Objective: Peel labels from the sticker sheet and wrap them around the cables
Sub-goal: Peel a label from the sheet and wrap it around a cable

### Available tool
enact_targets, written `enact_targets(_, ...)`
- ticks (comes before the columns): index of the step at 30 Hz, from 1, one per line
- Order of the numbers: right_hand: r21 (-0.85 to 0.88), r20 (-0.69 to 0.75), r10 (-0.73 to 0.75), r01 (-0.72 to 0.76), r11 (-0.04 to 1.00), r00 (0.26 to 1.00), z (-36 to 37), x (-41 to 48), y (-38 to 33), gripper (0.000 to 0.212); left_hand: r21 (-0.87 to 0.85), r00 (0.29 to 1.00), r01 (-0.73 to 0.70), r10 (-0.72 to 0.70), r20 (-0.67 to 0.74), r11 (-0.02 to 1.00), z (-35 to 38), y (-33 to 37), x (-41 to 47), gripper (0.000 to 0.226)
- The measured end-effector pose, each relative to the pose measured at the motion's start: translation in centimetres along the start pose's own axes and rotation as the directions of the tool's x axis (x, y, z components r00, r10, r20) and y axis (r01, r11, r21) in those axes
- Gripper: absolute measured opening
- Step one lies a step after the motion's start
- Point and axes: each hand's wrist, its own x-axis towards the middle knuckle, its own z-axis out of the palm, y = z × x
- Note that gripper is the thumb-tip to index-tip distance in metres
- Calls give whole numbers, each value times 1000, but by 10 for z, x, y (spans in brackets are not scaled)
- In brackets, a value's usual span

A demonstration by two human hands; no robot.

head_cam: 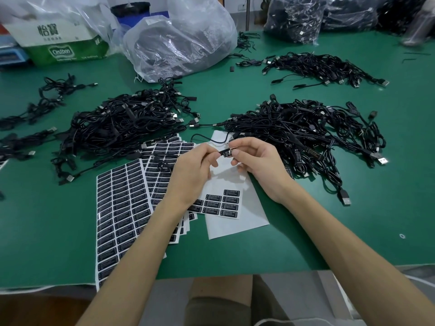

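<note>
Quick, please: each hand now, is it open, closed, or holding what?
Left hand: closed, pinching the black cable.
Right hand: closed, pinching the same cable.

Even overhead light, soft shadows, edges warped.

Desk (58, 220) is covered in green. Cables (294, 128) are black. Labels (122, 196) are printed black with white text, gridded on white sheets (235, 225). Box (66, 52) is printed green and white.

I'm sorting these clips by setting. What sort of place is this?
Likely a small factory packing bench: heaps of identical black cables on a green table, stacked label sheets, and bagged cables behind.
</note>
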Motion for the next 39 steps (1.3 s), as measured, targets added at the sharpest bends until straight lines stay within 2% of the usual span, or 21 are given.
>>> enact_targets(6, -67, -11, -28, 27, 997, 1000, 2, -2, -1, 14, 88, 999, -14, 11, 38, 996, 1, -2, -1, 24)
enact_targets(10, -128, -24, -50, 47, 991, 998, 5, -3, -1, 13, 69, 995, -14, 7, 102, 998, 1, -1, -2, 16)
enact_targets(15, -156, -57, -54, 45, 987, 997, 5, -3, -3, 11, 109, 980, -83, 62, 187, 991, 4, 0, -2, 8)
enact_targets(17, -160, -60, -43, 33, 987, 997, 5, -3, -3, 11, 66, 979, -94, 80, 187, 993, 5, 1, -2, 5)
enact_targets(21, -165, -60, -39, 29, 986, 997, 5, -3, -3, 12, 25, 974, -108, 100, 204, 994, 3, 5, -5, 24)
enact_targets(32, -181, -63, -42, 30, 983, 997, 6, -5, -7, 11, 158, 977, -65, 31, 213, 985, 1, 9, -6, 9)
enact_targets(39, -206, -68, -31, 17, 978, 997, 7, -6, -8, 11, 211, 978, -69, 24, 208, 975, 1, 17, -5, 13)
